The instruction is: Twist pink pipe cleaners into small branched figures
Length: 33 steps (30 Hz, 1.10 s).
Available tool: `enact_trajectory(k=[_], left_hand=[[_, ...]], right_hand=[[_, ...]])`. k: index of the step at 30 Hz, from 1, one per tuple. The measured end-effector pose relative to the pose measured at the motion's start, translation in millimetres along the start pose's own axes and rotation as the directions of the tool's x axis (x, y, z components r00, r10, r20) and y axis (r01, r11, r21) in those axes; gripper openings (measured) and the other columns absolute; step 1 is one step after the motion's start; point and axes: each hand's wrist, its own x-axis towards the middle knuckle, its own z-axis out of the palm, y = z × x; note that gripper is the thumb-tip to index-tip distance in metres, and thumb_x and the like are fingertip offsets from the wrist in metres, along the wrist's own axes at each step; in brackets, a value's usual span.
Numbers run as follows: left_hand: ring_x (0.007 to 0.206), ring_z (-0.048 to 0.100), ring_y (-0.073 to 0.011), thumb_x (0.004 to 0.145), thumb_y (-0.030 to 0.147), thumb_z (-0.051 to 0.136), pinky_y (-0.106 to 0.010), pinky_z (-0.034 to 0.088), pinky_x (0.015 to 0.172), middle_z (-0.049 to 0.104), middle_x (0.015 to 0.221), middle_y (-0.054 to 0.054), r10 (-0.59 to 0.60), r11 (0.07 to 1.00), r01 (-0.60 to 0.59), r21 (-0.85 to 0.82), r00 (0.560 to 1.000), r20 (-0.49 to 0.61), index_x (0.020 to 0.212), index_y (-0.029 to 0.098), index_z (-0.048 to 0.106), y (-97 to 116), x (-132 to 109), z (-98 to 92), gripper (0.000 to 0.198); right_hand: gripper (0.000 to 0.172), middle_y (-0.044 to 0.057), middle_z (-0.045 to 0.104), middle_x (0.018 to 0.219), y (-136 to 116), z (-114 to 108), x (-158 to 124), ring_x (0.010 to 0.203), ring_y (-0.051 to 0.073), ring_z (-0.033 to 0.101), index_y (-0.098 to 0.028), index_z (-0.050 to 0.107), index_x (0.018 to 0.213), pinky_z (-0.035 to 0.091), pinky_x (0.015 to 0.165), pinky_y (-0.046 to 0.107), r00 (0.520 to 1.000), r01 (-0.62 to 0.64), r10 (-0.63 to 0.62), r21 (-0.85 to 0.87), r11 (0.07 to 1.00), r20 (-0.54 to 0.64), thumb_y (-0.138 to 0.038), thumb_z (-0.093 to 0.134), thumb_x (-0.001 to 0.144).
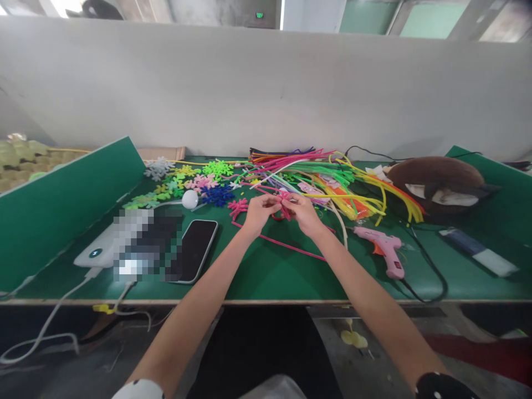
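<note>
Near the middle of the green table, my left hand (260,213) and my right hand (303,211) meet with fingertips pinched on a small pink pipe-cleaner piece (284,200). Its exact shape is partly hidden by the fingers. A pink branched piece (238,207) lies just left of my left hand. One long pink stem (291,247) lies across the table below both hands. Behind them spreads a pile of loose stems in pink, green, yellow and other colours (307,166).
Snowflake-like pieces, including a blue one (217,195), lie at the back left, beside a white ball (190,199). A phone (197,249) and power bank (103,244) are left; a pink glue gun (386,249), its cable and a brown plush (436,180) are right.
</note>
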Motion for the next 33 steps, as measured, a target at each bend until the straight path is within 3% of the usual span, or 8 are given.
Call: enact_trajectory(k=[6, 13, 24, 29, 33], left_hand=[[0.069, 0.063, -0.0157, 0.061, 0.022, 0.07, -0.03, 0.049, 0.07, 0.069, 0.074, -0.005, 0.095, 0.976, -0.108, 0.19, 0.992, 0.078, 0.08, 0.012, 0.068, 0, 1, -1.5, 0.021], [0.064, 0.061, -0.014, 0.063, 0.02, 0.066, -0.027, 0.048, 0.066, 0.068, 0.067, -0.002, 0.152, 0.947, -0.159, 0.279, 0.987, 0.045, 0.073, 0.015, 0.067, 0, -1, 0.5, 0.011], [0.064, 0.059, -0.0129, 0.066, 0.016, 0.063, -0.025, 0.046, 0.065, 0.065, 0.065, 0.0, 0.184, 0.918, -0.176, 0.355, 0.983, 0.012, 0.067, 0.016, 0.065, 0, -4, 1.6, 0.003], [0.065, 0.06, -0.0137, 0.067, 0.017, 0.063, -0.026, 0.047, 0.067, 0.065, 0.066, -0.001, 0.196, 0.912, -0.185, 0.367, 0.981, 0.006, 0.069, 0.017, 0.065, 0, -3, 1.1, 0.003], [0.069, 0.062, -0.0151, 0.069, 0.019, 0.063, -0.028, 0.048, 0.07, 0.068, 0.074, -0.003, 0.223, 0.904, -0.21, 0.372, 0.975, 0.007, 0.076, 0.017, 0.067, 4, -5, 1.9, 0.008]], right_hand=[[0.022, -0.003, 0.057, 0.053, -9, -8, -1, 0.044, 0.009, 0.048, -0.017, 0.055, 0.064, 0.036, 0.048, 0.024, 0.988, -0.126, 0.117, 0.085, 0.988, 0.102, -0.027, 0.073, 0.057], [0.016, -0.004, 0.053, 0.058, -6, -11, 0, 0.05, 0.007, 0.047, -0.016, 0.053, 0.063, 0.036, 0.053, 0.023, 0.96, -0.214, 0.172, 0.177, 0.961, 0.223, -0.017, 0.069, 0.059], [0.011, -0.003, 0.054, 0.054, -9, -10, -3, 0.049, 0.008, 0.049, -0.016, 0.057, 0.06, 0.038, 0.053, 0.024, 0.966, -0.205, 0.184, 0.106, 0.973, 0.182, -0.018, 0.068, 0.058], [0.015, -0.001, 0.059, 0.057, -12, -9, -3, 0.052, 0.01, 0.053, -0.015, 0.06, 0.064, 0.044, 0.057, 0.026, 0.976, -0.163, 0.154, 0.043, 0.986, 0.151, -0.024, 0.071, 0.059], [0.021, -0.002, 0.061, 0.063, -17, -9, -3, 0.055, 0.01, 0.055, -0.016, 0.061, 0.072, 0.047, 0.061, 0.026, 0.985, -0.11, 0.103, 0.042, 0.993, 0.135, -0.018, 0.073, 0.054]])
